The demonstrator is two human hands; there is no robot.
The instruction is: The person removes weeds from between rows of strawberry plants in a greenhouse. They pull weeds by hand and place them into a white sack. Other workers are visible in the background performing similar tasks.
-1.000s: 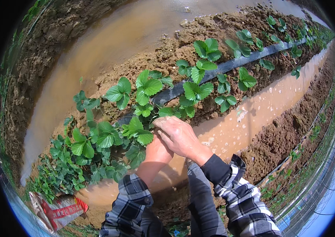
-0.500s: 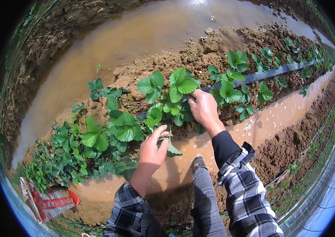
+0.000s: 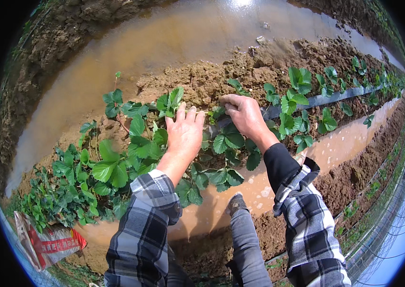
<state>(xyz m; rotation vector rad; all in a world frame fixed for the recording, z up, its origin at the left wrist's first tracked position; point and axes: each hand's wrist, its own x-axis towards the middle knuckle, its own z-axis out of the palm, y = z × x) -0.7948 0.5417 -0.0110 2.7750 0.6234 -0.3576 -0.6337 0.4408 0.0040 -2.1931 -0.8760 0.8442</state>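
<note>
My left hand (image 3: 183, 136) lies palm down over a strawberry plant, its fingers spread against a cluster of leaves (image 3: 169, 103) on the bed. My right hand (image 3: 248, 117) is just right of it, low over the soil, with fingers bent and closed; whatever is between them cannot be made out. A small sprig of leaves (image 3: 216, 113) shows between the two hands. Below them, broad toothed strawberry leaves (image 3: 228, 138) hang toward the muddy water.
Muddy water fills the furrow (image 3: 116, 52) beyond the bed and the one nearer me (image 3: 259, 186). A dark plastic strip (image 3: 336, 96) runs along the bed to the right, between more strawberry plants (image 3: 300, 79). A red and white sack (image 3: 52, 244) lies at lower left. My shoe (image 3: 236, 204) stands at the near furrow.
My left hand has moved up and forward onto the leaves, fingers now spread. The large upright leaves between my hands have been pushed aside and down. My right hand has shifted slightly.
</note>
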